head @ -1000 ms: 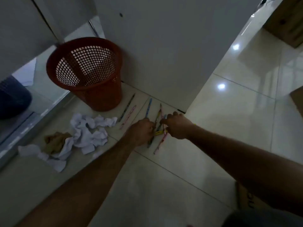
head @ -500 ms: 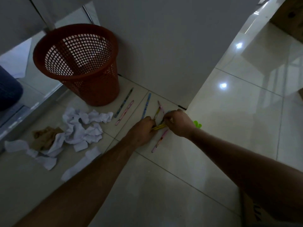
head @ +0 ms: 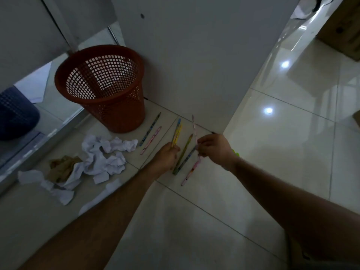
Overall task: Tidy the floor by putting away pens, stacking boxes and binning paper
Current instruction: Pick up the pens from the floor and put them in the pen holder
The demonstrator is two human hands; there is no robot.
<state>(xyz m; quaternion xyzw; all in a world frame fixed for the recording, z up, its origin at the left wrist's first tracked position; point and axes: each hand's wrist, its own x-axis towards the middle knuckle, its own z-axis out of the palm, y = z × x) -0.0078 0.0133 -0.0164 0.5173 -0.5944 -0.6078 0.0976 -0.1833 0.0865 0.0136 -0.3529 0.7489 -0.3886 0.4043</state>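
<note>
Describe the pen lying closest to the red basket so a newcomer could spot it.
Find the red mesh plastic wastebasket against the white wall. Right of its base, two pens lie side by side on the floor tile, untouched. The dark blue patterned pen is the nearer one; its neighbour, the pink pen, is paler.

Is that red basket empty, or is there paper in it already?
Empty, it seems: the basket shows only bare mesh inside, and the paper lies on the floor.

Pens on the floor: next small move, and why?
Probably pass the pink pen pinched in the right hand to the left hand, which already grips yellow pens. That would free the right hand for the pens lying loose between both hands.
</note>
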